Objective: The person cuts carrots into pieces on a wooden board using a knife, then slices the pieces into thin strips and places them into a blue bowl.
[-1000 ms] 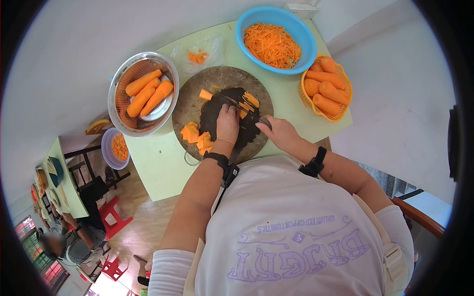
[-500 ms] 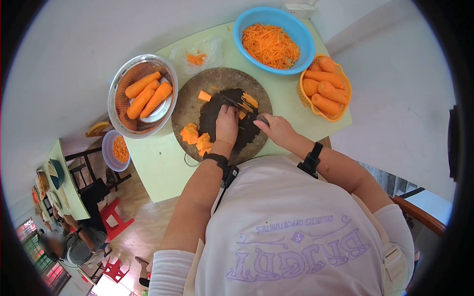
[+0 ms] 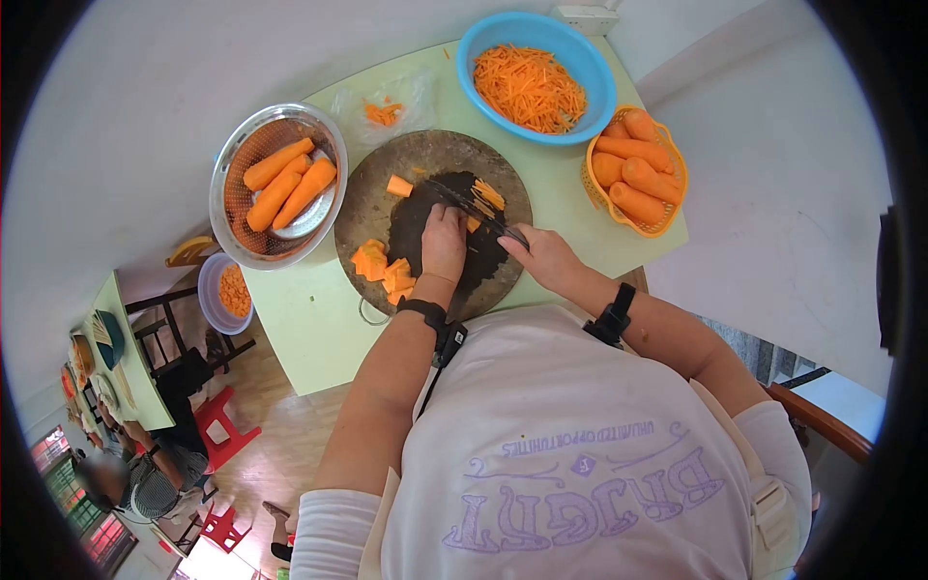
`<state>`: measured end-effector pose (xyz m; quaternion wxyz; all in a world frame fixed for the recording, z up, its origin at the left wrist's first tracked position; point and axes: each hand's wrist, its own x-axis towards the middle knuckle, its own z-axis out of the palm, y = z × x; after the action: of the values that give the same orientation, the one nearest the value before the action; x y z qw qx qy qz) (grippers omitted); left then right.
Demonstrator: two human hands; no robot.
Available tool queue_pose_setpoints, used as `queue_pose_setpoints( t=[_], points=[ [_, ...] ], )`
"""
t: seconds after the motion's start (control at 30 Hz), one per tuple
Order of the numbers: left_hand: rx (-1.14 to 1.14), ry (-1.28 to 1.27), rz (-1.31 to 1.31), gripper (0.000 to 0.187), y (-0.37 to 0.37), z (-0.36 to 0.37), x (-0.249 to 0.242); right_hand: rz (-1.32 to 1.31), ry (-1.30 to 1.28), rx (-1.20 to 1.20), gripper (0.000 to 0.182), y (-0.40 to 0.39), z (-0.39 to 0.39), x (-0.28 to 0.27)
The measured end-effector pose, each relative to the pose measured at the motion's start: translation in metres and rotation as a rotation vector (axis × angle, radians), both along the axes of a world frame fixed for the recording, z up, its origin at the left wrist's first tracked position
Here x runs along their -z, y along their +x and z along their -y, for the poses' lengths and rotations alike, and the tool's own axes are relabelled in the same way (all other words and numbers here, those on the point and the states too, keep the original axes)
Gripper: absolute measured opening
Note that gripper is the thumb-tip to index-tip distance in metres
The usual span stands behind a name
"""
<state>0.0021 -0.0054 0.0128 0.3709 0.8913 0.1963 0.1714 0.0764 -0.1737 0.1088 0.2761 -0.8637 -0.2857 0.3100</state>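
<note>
My right hand point(image 3: 549, 259) is closed around the handle of a kitchen knife point(image 3: 471, 204), its dark blade lying across the round chopping board point(image 3: 505, 280). My left hand point(image 3: 445, 246) has its fingers curled down close beside the blade, on a carrot piece point(image 3: 473, 224) that the hand and knife mostly hide. Thin carrot strips point(image 3: 489, 194) lie on the far side of the blade. Toward the board's upper left sits a short carrot chunk point(image 3: 399, 186). Several sliced carrot pieces point(image 3: 384, 271) are heaped at its left edge.
A metal colander point(image 3: 224, 198) with peeled carrots stands left of the board. Behind are a plastic bag point(image 3: 418, 101) with carrot scraps and a blue basin point(image 3: 601, 85) of shreds; a yellow basket point(image 3: 587, 177) of carrots is at right. Another person point(image 3: 159, 483) is at lower left.
The knife blade has shifted very slightly beside my left fingers. Both hands stay in nearly the same place, and the carrot pieces look unchanged.
</note>
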Motion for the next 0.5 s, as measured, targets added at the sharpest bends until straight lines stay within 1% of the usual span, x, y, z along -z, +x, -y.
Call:
queue_pose_setpoints(
  t=[0.07,0.17,0.37,0.43,0.5],
  points=[
    [0.000,-0.003,-0.002,0.008,0.000,0.000,0.000,0.053,-0.037,-0.034,0.039,0.000,-0.001,-0.001],
    [-0.001,-0.002,-0.029,0.008,0.001,0.000,-0.001,0.027,-0.069,-0.024,0.040,0.001,-0.003,-0.004],
    [0.028,-0.040,-0.033,0.009,-0.002,-0.007,0.000,0.068,-0.080,-0.026,0.041,0.005,-0.003,0.010],
    [0.084,-0.110,0.053,0.011,-0.006,-0.013,0.000,0.071,-0.089,-0.026,0.041,0.005,-0.004,0.008],
    [0.101,-0.095,0.071,0.012,-0.013,-0.014,-0.003,0.073,-0.097,-0.020,0.042,0.004,-0.004,0.008]
  ],
)
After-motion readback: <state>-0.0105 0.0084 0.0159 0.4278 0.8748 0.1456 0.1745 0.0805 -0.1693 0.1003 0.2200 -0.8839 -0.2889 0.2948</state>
